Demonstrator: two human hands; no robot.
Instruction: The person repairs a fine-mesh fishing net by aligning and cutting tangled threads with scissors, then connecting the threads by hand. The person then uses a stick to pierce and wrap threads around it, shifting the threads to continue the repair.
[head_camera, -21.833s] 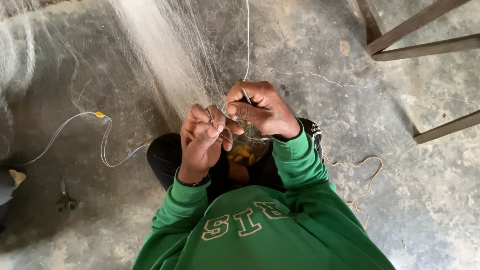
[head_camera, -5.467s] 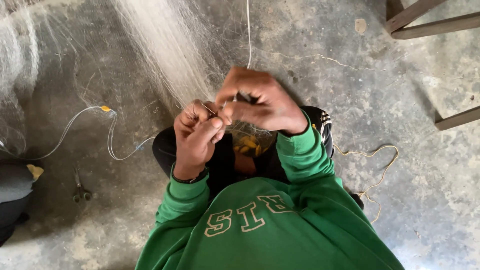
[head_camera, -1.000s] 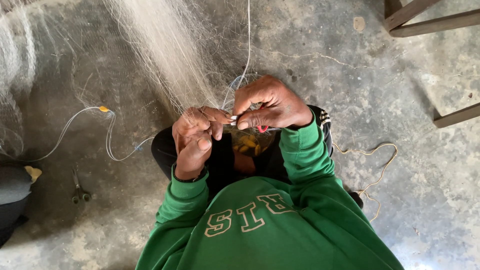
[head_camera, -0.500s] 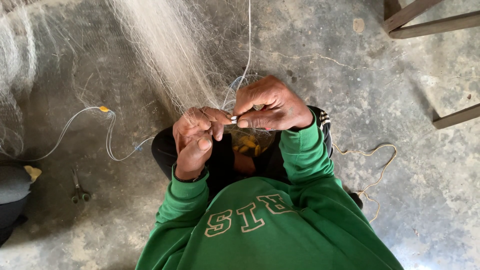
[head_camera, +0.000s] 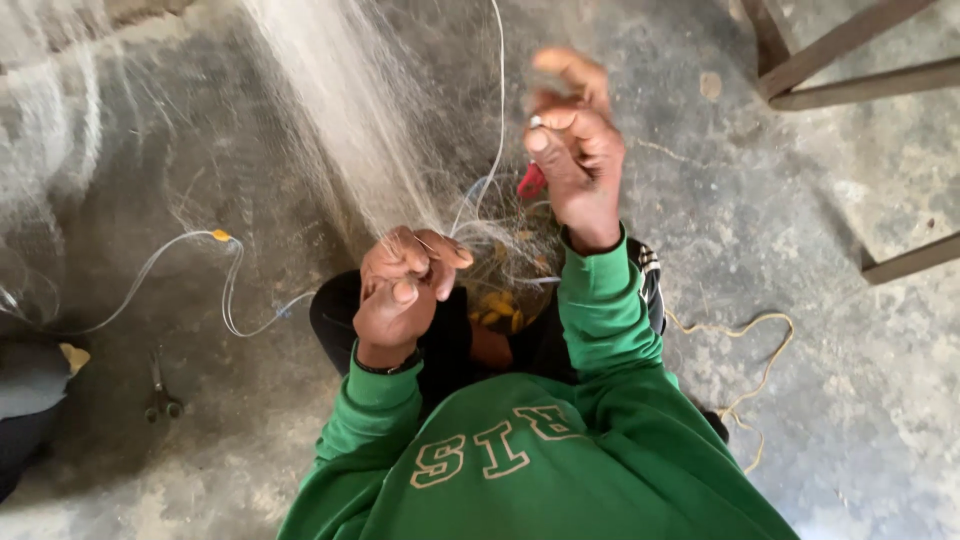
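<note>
We see a bright green sweatshirt (head_camera: 560, 460) with cream block letters outlined in dark green. The net (head_camera: 340, 110) above our left hand (head_camera: 400, 290) is pale, whitish and fine-meshed. Just beside our right hand (head_camera: 575, 150) shows a red tool (head_camera: 531, 181). The floor (head_camera: 850, 380) is mottled grey.

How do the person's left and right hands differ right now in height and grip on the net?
The left hand sits low near the lap, fingers curled, pinching the fine white net. The right hand is raised higher and further out, blurred, with a thin line running up beside it; what it pinches is unclear. A red object shows just below it. Both wear green sleeves.
</note>
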